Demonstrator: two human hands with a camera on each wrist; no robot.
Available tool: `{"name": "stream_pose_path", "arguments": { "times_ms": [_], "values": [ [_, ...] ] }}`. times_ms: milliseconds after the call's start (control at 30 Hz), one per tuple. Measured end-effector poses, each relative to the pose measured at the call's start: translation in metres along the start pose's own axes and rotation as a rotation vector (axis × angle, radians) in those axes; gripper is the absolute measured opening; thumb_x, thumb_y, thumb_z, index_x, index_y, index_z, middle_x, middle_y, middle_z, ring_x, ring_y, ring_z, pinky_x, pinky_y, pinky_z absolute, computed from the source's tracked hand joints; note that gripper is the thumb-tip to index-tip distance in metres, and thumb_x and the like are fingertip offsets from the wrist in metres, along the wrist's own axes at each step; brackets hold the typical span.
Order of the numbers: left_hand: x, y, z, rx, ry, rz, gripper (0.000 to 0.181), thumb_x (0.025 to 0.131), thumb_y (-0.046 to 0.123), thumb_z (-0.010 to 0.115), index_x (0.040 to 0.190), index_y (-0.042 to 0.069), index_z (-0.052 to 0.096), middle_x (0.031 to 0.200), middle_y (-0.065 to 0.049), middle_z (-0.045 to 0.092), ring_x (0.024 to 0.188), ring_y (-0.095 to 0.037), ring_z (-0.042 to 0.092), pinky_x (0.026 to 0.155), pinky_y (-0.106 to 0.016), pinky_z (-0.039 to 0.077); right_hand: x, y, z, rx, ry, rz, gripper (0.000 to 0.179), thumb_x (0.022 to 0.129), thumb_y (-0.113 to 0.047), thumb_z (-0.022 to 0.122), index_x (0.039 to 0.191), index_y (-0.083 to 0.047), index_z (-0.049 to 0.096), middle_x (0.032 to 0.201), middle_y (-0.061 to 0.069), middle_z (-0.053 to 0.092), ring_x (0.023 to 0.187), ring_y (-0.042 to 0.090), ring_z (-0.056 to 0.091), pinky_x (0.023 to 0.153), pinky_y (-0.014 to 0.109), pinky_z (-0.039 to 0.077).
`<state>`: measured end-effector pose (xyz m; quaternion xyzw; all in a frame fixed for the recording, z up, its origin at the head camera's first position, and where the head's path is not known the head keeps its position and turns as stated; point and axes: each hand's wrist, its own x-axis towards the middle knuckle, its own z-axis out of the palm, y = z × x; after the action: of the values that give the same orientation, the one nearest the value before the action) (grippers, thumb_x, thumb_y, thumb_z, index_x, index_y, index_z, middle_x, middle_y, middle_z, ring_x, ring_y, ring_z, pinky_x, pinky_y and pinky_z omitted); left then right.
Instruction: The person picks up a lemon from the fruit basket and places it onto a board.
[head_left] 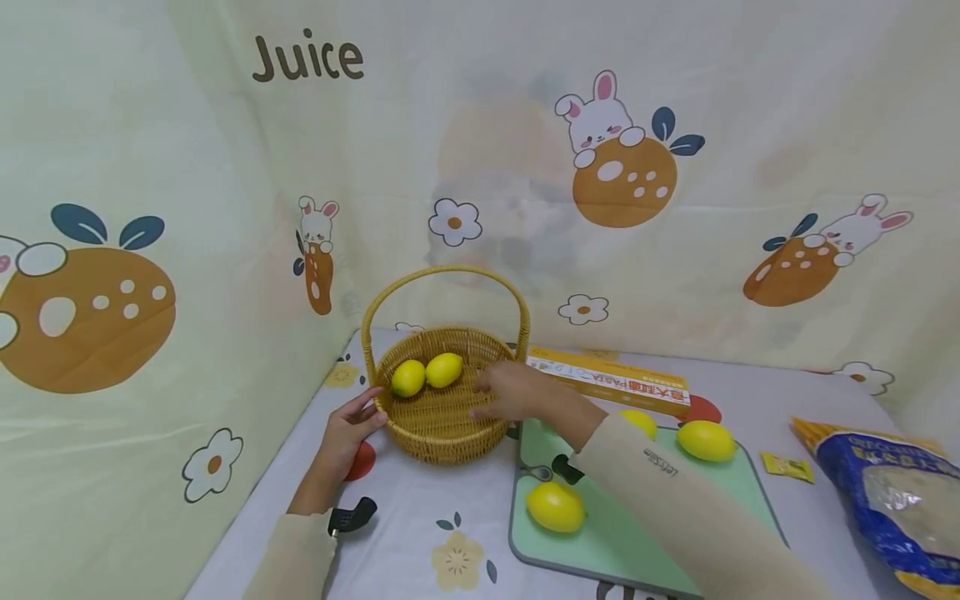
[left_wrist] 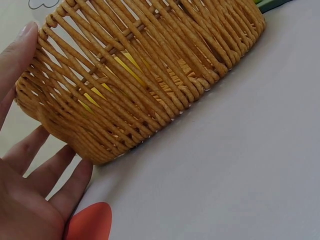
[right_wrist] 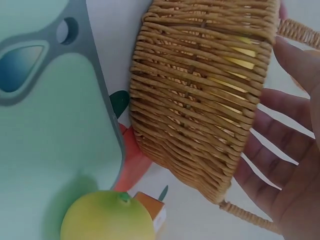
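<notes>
A wicker basket (head_left: 450,446) with a tall arched handle stands on the table. Two lemons lie inside, a left lemon (head_left: 408,378) and a right lemon (head_left: 445,371), side by side near its back left. My left hand (head_left: 348,429) holds the basket's left rim, thumb at the rim and fingers against the outer wall. Over the basket's right side reaches my right hand (head_left: 513,392), its fingers loosely bent inside the rim and no fruit showing in it. In the right wrist view, the woven wall (right_wrist: 200,95) partly covers those fingers.
Right of the basket lies a green cutting board (head_left: 630,550) with a front lemon (head_left: 555,507), a right lemon (head_left: 707,441) and another lemon (head_left: 637,423) partly behind my sleeve. A pasta box (head_left: 607,379) sits behind it. Farther right are a small yellow packet (head_left: 787,467) and a blue bag (head_left: 892,500).
</notes>
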<state>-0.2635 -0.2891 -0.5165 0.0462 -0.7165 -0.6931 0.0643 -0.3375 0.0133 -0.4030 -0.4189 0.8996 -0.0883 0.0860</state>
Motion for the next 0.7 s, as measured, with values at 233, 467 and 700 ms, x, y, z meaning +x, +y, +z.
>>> {"name": "stream_pose_path", "arguments": {
  "times_ms": [233,467,700],
  "values": [
    [0.003,-0.001,0.0,-0.01,0.007,0.014,0.056,0.087,0.02,0.076,0.138,0.01,0.056,0.148,-0.003,0.044,0.131,-0.024,0.046,0.102,-0.032,0.04,0.022,0.006,0.01,-0.033,-0.004,0.065,0.057,0.092,-0.049,0.062,0.135,-0.012,0.059,0.144,0.013,0.047,0.136,0.032,0.037,0.109,0.048,0.032],
    [0.003,-0.001,-0.001,-0.018,0.005,0.027,0.055,0.088,0.018,0.074,0.138,0.01,0.055,0.148,-0.003,0.043,0.13,-0.024,0.046,0.1,-0.029,0.041,0.042,0.006,0.017,-0.043,0.006,0.108,0.061,0.093,-0.046,0.063,0.141,-0.01,0.052,0.147,0.014,0.042,0.135,0.031,0.038,0.109,0.045,0.033],
    [0.0,0.0,0.001,-0.043,0.001,0.027,0.055,0.088,0.017,0.074,0.139,0.008,0.054,0.147,-0.003,0.045,0.129,-0.022,0.048,0.101,-0.028,0.041,0.061,0.002,0.026,-0.055,0.006,0.113,0.07,0.091,-0.044,0.066,0.149,-0.014,0.04,0.153,0.015,0.033,0.139,0.031,0.032,0.111,0.043,0.03]
  ]
}}
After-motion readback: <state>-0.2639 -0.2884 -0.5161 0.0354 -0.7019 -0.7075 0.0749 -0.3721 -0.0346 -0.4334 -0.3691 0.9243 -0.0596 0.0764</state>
